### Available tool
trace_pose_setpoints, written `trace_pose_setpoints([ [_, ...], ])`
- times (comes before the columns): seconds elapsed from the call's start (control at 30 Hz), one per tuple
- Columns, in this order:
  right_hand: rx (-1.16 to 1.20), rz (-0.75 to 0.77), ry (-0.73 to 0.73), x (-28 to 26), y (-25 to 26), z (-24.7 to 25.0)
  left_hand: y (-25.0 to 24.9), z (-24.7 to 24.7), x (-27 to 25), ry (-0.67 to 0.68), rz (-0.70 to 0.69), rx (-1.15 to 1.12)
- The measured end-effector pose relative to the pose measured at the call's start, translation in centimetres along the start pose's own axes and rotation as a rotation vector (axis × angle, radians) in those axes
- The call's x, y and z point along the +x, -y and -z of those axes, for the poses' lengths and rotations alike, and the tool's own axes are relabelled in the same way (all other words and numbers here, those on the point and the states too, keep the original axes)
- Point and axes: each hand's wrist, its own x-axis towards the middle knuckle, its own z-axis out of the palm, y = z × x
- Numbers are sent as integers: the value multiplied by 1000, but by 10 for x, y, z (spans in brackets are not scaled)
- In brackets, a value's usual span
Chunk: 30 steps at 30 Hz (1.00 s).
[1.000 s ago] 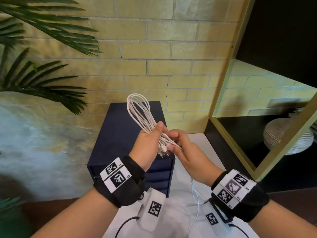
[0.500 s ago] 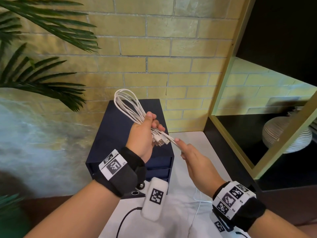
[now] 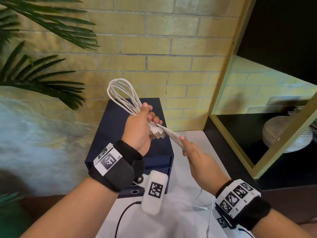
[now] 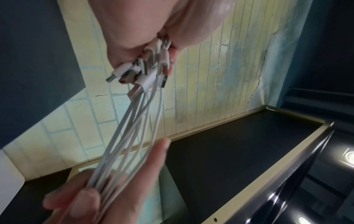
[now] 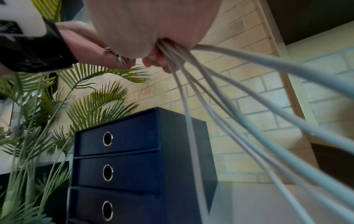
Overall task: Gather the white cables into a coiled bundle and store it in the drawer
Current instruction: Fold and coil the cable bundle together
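Observation:
Several white cables [image 3: 122, 95] are looped together, and my left hand [image 3: 140, 124] grips them at the middle, above the navy drawer unit [image 3: 113, 134]. Their USB plugs [image 3: 157, 134] stick out below that fist, also seen as the plugs [image 4: 138, 75] in the left wrist view. The loose strands run down to the right into my right hand [image 3: 190, 148], whose fingers close around the cables [image 4: 118, 148]. From that hand the cables [image 5: 220, 109] trail down toward the table. All drawers [image 5: 118, 139] are closed.
The drawer unit stands on a white table [image 3: 171, 217] against a yellow brick wall. A gold-framed black shelf [image 3: 240, 138] with a white ribbed bowl [image 3: 284, 133] is at the right. Palm fronds [image 3: 42, 79] hang at the left. A cable end [image 3: 205, 207] lies on the table.
My left hand has lifted and tilted the looped bundle left. My right hand has slid down and right along the loose strands, pulling them out straight.

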Motion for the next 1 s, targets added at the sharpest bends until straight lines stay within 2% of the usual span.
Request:
trace_pose_setpoints([
  [0.13,-62,20,46,6,-1,-1,-1,2,1,-22,18,-34],
  [0.37,22,50,-33,20,10,3,3,-8,-5,-23,-12,12],
  [0.5,151,-48,-13,31,22,-4,11,-13,-10,-16,52,0],
  [0.63,5,-30,-3,31,12,-7,8,-7,-8,-25,99,-57],
  [0.8,186,-40,53,18,-4,2,-4,2,-2,-37,91,-71],
  [0.9,102,61,29,4,-11,-2,-7,7,3,-52,106,-93],
  [1.0,5,13,3,4,-15,-4,-5,3,3,-51,110,-87],
])
